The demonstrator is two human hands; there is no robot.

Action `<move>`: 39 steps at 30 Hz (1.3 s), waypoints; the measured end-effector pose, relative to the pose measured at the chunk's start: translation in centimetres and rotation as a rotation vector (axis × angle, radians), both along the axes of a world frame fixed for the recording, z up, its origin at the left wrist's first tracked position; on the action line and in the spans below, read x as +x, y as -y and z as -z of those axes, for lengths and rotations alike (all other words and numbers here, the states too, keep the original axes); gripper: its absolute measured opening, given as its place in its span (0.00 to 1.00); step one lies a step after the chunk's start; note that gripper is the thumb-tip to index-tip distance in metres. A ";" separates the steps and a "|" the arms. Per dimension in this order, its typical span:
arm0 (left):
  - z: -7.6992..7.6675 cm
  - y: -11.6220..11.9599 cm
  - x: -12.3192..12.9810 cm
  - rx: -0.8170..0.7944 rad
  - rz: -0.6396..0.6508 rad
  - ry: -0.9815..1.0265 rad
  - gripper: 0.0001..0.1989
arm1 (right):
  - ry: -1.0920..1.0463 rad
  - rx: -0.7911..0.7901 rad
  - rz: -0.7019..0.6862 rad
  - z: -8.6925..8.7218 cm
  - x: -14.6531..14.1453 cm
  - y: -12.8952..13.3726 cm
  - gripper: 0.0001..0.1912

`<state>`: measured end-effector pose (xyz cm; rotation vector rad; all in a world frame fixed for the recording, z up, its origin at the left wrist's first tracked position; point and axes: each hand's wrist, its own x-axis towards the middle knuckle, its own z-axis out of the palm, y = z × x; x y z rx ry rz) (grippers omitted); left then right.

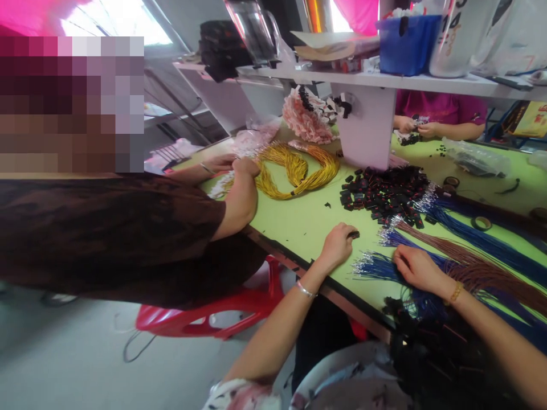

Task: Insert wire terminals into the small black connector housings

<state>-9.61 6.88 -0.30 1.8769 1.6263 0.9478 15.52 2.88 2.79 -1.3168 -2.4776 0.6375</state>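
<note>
My left hand (337, 245) is closed on a small black connector (354, 234) above the green table (294, 222). To its right, my right hand (419, 267) rests at a bundle of blue wires (378, 266) with silvery ends; its fingers are bent together, and what they hold is too small to make out. Brown wires (431, 242) and more blue wires (474, 245) lie beyond that hand. A pile of black connectors (384, 191) is farther back, ahead of both hands.
A person in a dark top (106, 239) works at the left beside yellow wires (284, 171). Another person's hands (421, 128) show behind a shelf (367, 77). Black parts (444, 353) fill the near right, by a red stool (213, 313) further left.
</note>
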 end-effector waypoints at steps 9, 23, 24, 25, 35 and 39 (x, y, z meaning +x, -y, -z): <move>-1.7 2.9 0.8 -0.383 -0.069 0.995 0.24 | -0.088 -0.091 -0.056 -0.7 0.1 -0.9 0.09; -2.3 6.0 3.6 -0.578 0.012 1.406 0.14 | -0.490 -0.258 -0.008 -2.1 -2.3 -0.7 0.08; -2.2 6.1 3.8 -0.587 0.016 1.415 0.14 | -0.499 -0.260 -0.004 -2.2 -2.5 -0.6 0.08; -2.2 6.2 4.0 -0.594 0.021 1.423 0.14 | -0.505 -0.261 -0.002 -2.3 -2.6 -0.4 0.07; -1.5 6.8 5.7 -0.644 0.133 1.494 0.13 | -0.425 -0.093 0.042 -1.8 -2.5 0.5 0.06; -1.5 6.7 5.7 -0.651 0.150 1.491 0.14 | -0.398 -0.012 0.031 -1.7 -2.5 0.6 0.07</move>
